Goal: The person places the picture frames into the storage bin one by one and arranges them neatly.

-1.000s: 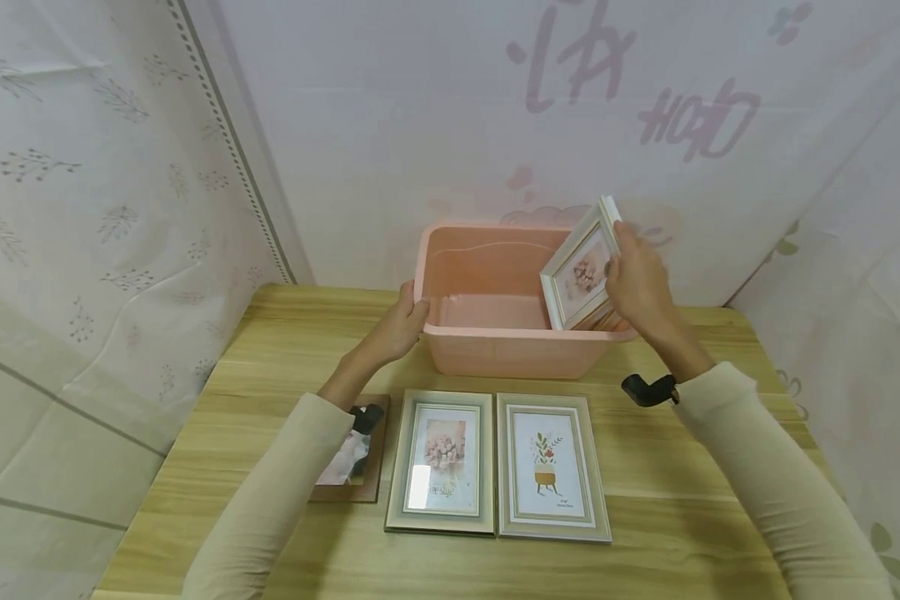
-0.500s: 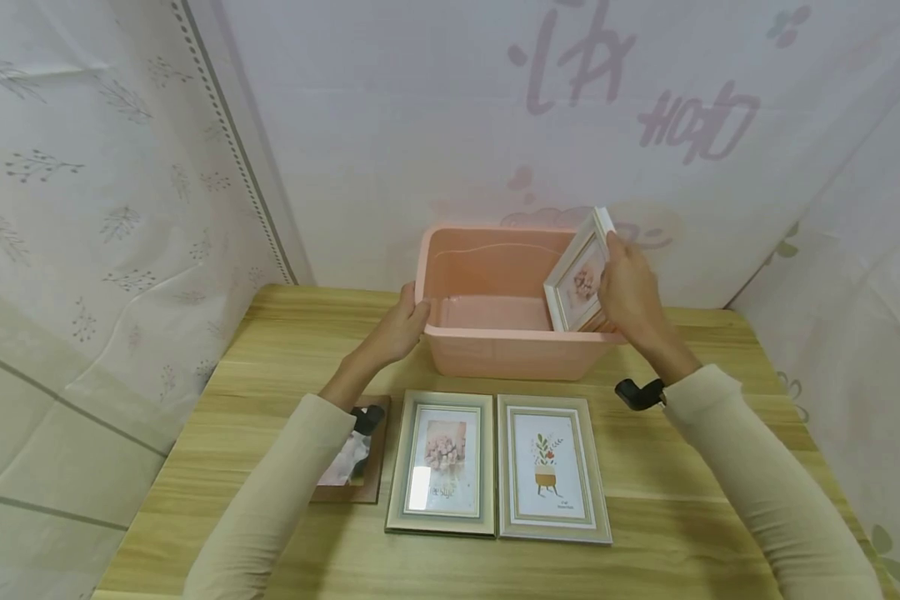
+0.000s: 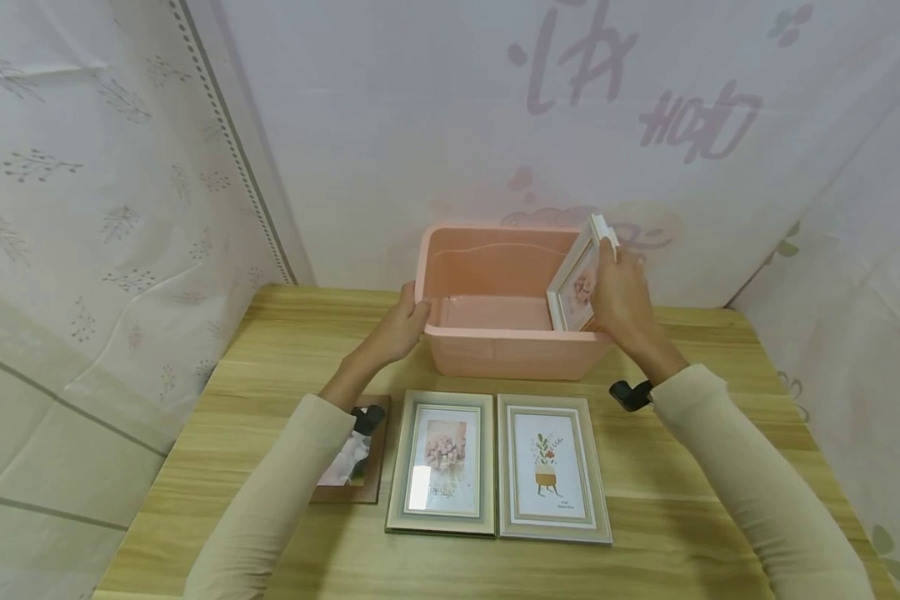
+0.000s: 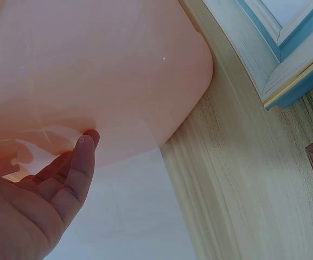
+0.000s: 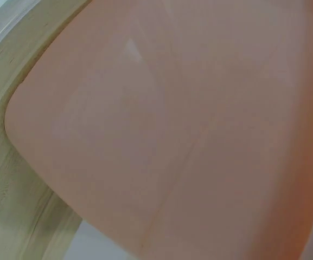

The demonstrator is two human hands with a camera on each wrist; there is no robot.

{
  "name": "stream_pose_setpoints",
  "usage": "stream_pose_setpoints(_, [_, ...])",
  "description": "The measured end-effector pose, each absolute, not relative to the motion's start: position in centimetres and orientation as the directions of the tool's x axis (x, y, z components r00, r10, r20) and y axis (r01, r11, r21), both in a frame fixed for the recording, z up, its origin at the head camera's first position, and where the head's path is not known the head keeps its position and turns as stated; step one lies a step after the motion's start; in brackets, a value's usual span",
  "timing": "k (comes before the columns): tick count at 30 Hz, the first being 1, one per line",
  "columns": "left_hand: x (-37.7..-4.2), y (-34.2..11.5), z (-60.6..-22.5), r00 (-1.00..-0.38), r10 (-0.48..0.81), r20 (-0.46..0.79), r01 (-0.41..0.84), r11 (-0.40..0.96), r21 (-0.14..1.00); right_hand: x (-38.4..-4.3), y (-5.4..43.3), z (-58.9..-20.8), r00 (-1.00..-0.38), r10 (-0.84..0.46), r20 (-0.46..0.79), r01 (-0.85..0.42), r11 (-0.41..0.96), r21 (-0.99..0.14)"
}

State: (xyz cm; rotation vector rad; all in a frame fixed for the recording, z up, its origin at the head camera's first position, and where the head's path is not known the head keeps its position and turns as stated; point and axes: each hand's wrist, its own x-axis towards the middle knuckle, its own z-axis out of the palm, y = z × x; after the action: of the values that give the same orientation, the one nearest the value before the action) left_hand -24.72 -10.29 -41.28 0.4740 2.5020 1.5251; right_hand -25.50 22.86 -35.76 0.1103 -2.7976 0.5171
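A pink plastic bin (image 3: 506, 356) stands at the back of the wooden table. My left hand (image 3: 395, 327) grips its left rim; in the left wrist view that hand (image 4: 53, 200) curls its fingers against the bin's side wall (image 4: 118, 65). At the bin's right end, my right hand (image 3: 624, 296) holds a white picture frame (image 3: 572, 279) by its right edge. The frame leans tilted, its lower part inside the bin and its top corner above the rim. The right wrist view shows mostly the bin's outer wall (image 5: 145, 124), and no part of the hand.
Two pale gold picture frames, one with a pink flower print (image 3: 441, 463) and one with a plant-pot print (image 3: 554, 468), lie side by side before the bin. A brown frame (image 3: 371, 467) lies left of them, partly under the left sleeve. A patterned cloth (image 3: 360, 125) hangs behind.
My right hand has moved left and slightly down with the white picture frame, which now sits a little lower and steeper in the bin. The left hand has stayed on the rim.
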Motion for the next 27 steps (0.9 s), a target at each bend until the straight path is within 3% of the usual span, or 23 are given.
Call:
stream_pose_setpoints(14, [-24.7,-10.4,-41.1,-0.931,0.363,0.028,0.193,0.427,0.884,-25.9,22.1,-36.4,-0.961,-0.062,0.269,-0.108,0.982,-0.158])
stream_pose_setpoints(27, [-24.8,-10.4,-41.2,-0.932,0.362,0.032,0.197,0.431,0.881,-25.9,21.7,-36.7,-0.981,-0.001,0.194,-0.023,0.994,-0.111])
